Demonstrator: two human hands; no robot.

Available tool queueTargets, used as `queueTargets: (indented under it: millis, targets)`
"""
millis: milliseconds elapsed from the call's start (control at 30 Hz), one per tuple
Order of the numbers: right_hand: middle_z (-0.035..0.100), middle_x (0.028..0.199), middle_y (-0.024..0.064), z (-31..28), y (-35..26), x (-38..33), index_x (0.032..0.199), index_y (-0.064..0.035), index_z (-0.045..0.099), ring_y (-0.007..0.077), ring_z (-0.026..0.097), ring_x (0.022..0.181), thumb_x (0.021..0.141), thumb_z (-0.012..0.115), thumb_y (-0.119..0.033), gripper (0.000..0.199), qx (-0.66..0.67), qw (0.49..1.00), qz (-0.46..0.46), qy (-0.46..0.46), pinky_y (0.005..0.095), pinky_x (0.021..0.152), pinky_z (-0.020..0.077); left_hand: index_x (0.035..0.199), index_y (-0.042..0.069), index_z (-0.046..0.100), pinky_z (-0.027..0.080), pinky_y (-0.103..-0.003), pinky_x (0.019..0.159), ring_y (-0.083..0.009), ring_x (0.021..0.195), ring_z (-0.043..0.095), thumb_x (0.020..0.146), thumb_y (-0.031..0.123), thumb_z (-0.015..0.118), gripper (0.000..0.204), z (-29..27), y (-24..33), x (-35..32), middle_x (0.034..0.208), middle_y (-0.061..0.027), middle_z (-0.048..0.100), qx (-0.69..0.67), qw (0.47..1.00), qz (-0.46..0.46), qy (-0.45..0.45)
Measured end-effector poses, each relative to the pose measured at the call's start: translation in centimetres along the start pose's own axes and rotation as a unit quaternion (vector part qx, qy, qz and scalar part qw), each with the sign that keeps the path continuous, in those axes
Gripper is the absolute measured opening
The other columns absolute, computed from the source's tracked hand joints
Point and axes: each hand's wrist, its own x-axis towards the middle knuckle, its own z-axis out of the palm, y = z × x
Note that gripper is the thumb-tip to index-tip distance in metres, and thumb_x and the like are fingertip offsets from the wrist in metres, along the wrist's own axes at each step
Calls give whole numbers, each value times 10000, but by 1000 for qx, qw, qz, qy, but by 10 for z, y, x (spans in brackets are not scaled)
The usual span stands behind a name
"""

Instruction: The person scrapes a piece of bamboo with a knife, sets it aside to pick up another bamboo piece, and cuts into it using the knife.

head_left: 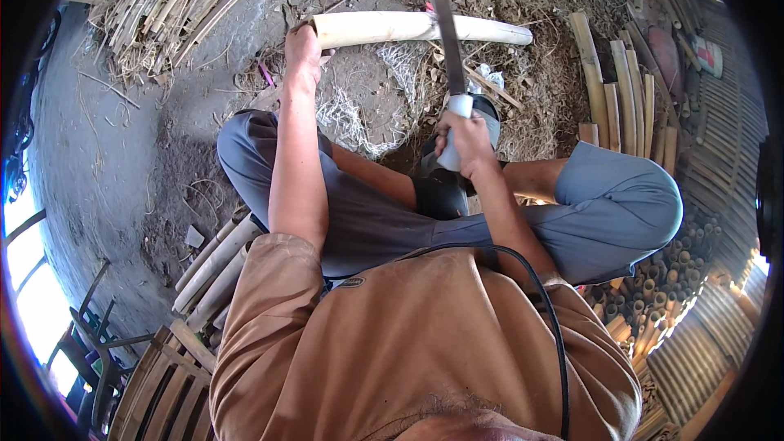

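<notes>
My left hand [304, 51] grips the left end of a thick, pale bamboo pole [376, 27], its fingers partly hidden behind the end. The pole lies crosswise in front of me, its far end pointing right. Closed around a whitish handle, my right hand [469, 140] holds a long knife [450, 41] with a dark straight blade. The blade points away from me and overlaps the right half of the pole in the picture; whether it touches the bamboo I cannot tell.
Split bamboo strips [184, 8] are heaped at the far left. Upright bamboo pieces [625, 102] stand to the right, with many cut tubes [657, 282] stacked behind my knee. Pale shavings [347, 118] litter the ground. Bamboo poles [220, 265] lie by my left side, near a slatted bench [167, 396].
</notes>
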Motion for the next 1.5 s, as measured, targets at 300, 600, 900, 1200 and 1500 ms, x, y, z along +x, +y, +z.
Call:
queueTargets:
  millis: [300,600,900,1200,1500]
  targets:
    - [544,589,56,9,7,1,824,-26,544,151,543,428,819,596,-55,60,-75,992,-47,-85,320,379,446,1007,20,670,495,-307,466,-203,641,655,926,130,372,328,-8,-4,-1,870,-131,692,-20,1000,9,-17]
    - [542,581,45,25,4,-20,807,-32,531,143,534,416,803,601,-34,70,-88,986,-36,-137,318,395,458,1029,-3,677,533,-349,518,-215,687,667,925,147,432,306,-10,5,-9,914,-128,697,-17,999,20,-45]
    - [535,600,67,-9,-13,1,769,-13,542,166,527,434,796,569,-21,39,19,999,-34,6,341,388,444,1078,18,690,574,-337,560,-212,761,702,914,104,482,278,-7,20,-29,951,-132,713,-22,993,11,-112]
    - [544,598,68,-50,-115,-80,812,-18,543,153,539,452,786,633,-65,105,-45,988,-143,21,313,404,440,1134,-126,626,573,-332,612,-298,715,701,868,94,537,357,-4,25,-39,948,-230,705,-149,941,75,-295]
    - [478,647,4,-102,-231,-158,924,-52,545,95,476,492,837,602,-130,130,-84,926,-367,26,272,460,408,1200,-70,591,619,-340,603,-328,872,716,919,272,616,443,16,-5,-27,1115,-217,672,-299,853,59,-424]
